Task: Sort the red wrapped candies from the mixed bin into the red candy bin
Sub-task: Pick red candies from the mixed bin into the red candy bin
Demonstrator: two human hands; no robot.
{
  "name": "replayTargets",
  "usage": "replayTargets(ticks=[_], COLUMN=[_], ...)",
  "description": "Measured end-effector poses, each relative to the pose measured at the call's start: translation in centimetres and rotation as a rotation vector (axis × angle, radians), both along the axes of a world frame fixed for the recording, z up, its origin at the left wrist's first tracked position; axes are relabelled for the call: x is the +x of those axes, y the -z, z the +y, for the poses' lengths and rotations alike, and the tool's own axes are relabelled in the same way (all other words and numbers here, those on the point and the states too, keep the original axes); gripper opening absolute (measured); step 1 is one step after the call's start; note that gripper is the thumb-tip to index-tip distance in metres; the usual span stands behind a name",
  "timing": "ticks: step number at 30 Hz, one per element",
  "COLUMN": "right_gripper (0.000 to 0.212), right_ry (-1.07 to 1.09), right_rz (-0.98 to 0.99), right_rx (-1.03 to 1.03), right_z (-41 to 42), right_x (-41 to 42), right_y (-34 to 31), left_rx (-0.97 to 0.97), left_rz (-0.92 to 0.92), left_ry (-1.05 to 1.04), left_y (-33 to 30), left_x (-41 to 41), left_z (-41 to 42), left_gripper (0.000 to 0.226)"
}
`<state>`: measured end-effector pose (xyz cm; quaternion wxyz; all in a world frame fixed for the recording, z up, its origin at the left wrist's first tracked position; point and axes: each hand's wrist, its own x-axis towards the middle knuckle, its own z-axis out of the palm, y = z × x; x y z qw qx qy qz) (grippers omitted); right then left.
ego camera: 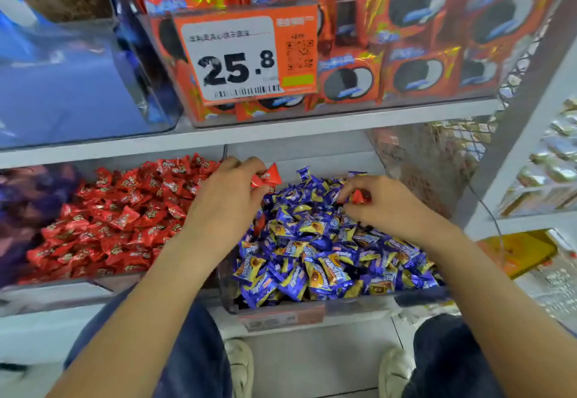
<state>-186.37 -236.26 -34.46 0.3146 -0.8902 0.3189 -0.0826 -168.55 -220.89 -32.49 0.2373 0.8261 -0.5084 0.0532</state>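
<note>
Left hand (232,191) pinched a red candy (268,177), right hand (379,204) pinched another red candy (359,197); loose fingertip grips risked dropping either among the blue candies (327,260)

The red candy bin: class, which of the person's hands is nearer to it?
Left. The left hand hovers at the red candy bin's right edge, pinching a red wrapped candy. The right hand is farther right, over the mixed bin, pinching another red candy.

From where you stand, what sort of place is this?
Most likely a shop's sweets aisle. A price tag reading 25.8 with a barcode hangs on a clear bin of packaged biscuits, and the shelf below holds open bins heaped with red candies and blue wrapped candies.
</note>
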Motion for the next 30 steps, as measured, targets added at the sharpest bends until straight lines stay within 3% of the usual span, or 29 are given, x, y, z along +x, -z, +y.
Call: replayTargets(ticks=[2, 5, 8, 10, 14, 16, 19, 23, 27, 30], right_gripper=[0.018, 0.019, 0.020, 0.030, 0.043, 0.046, 0.031, 0.010, 0.026, 0.019], right_ry=[-0.028, -0.042, -0.137, -0.272, -0.454, -0.448, -0.416, -0.198, -0.077, 0.007], right_rz=[-0.053, -0.050, -0.001, 0.145, 0.508, 0.540, 0.444, 0.228, 0.165, 0.111], right_rx=[0.158, 0.063, 0.012, -0.037, -0.126, -0.151, -0.206, -0.052, -0.024, 0.001], right_z=[0.6, 0.5, 1.2, 2.1, 3.8, 4.3, 4.4, 2.9, 1.0, 0.2], right_x=[1.6, 5.6, 9.5, 11.5, 13.6, 13.8, 13.6, 12.9, 13.3, 14.8], right_y=[-0.4, -0.4, -0.7, -0.5, 1.2, 2.0, 2.6, 2.1, 1.8, 2.3], left_rx=[-0.136, -0.313, -0.322, -0.284, -0.225, -0.225, -0.235, -0.191, -0.146, -0.165], left_rz=[0.099, 0.342, 0.454, 0.516, 0.842, 0.855, 0.838, 0.858, 0.532, 0.496], left_ry=[-0.066, -0.130, -0.143, -0.127, -0.049, -0.016, -0.011, -0.068, -0.264, -0.219], left_y=[0.1, 0.6, 1.5, 1.8, 1.2, 1.2, 1.2, 1.2, 1.8, 2.0], left_x=[2.3, 3.8, 4.9, 5.3, 4.7, 4.6, 4.7, 5.3, 8.0, 8.5], left_z=[2.4, 4.0, 4.7, 4.8, 4.6, 4.5, 4.4, 4.5, 5.6, 6.1], left_gripper=[0.028, 0.024, 0.026, 0.026, 0.013, 0.011, 0.019, 0.026, 0.038, 0.046])
